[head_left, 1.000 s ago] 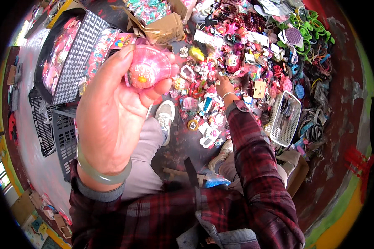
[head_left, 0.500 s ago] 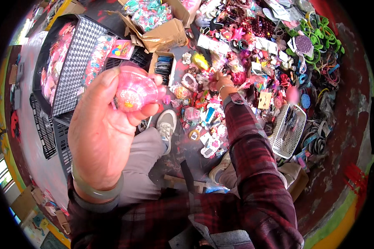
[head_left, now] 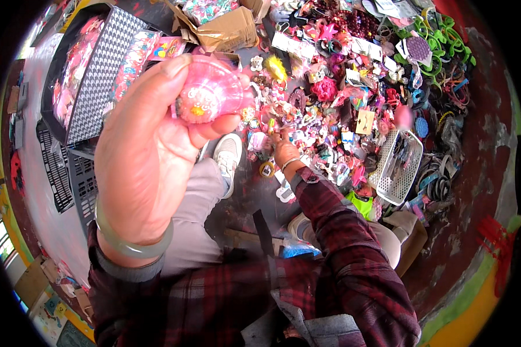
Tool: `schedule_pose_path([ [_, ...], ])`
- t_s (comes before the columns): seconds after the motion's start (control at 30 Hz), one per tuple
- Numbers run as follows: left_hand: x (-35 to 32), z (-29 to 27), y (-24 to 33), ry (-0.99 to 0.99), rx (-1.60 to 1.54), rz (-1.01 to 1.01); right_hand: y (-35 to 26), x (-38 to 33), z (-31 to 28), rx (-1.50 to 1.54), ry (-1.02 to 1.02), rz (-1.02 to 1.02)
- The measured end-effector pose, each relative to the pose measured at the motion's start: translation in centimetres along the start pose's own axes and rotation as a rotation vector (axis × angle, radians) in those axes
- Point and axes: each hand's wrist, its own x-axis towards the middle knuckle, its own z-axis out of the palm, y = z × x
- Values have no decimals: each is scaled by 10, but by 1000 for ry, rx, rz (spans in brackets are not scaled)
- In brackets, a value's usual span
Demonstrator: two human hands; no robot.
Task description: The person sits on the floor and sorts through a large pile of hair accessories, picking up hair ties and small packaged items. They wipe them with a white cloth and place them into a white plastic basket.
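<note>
Raised close in front of me, my left hand grips a pink translucent shell-shaped plastic case between thumb and fingers. White and yellow bits show on the case. Lower and to the right, my right hand is down at the near edge of a big heap of hair accessories and trinkets. Its fingers are drawn together there among small pieces, and whatever they pinch is too small to tell. A pale pink piece lies just left of those fingers, and a round yellow-rimmed item sits nearer to me.
A white perforated basket stands at the heap's right side. Green bands lie far right. To the left is a houndstooth-patterned box of packaged goods, beside black plastic crates. An open cardboard box stands at the back.
My right hand has pulled back toward me from the middle of the heap to its near edge. Pieces around there lie differently, and a bright green item now shows. The left hand has tilted the case slightly.
</note>
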Motion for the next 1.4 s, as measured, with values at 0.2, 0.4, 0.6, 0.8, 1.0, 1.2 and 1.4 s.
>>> schedule_pose_path([
  [0.2, -7, 3, -4, -34, 0, -21, 21, 8, 26, -71, -41, -419],
  [0.4, -12, -7, -6, -23, 41, -5, 8, 34, -30, 110, 455, -90],
  [0.6, -10, -10, -7, -44, 22, -23, 36, 66, -56, 96, 162, 139],
  [0.8, -13, -12, -5, -55, 9, -18, 19, 44, 2, 271, 281, 44],
  [1.0, -15, -10, -7, -69, 24, -13, -15, -13, 56, 103, 194, -117],
  [1.2, -19, -5, -10, -75, 79, 17, 3, -29, 71, 79, 275, -292],
  [1.4, -20, -6, -14, -101, 55, 26, 41, -4, 43, 163, 436, -65],
])
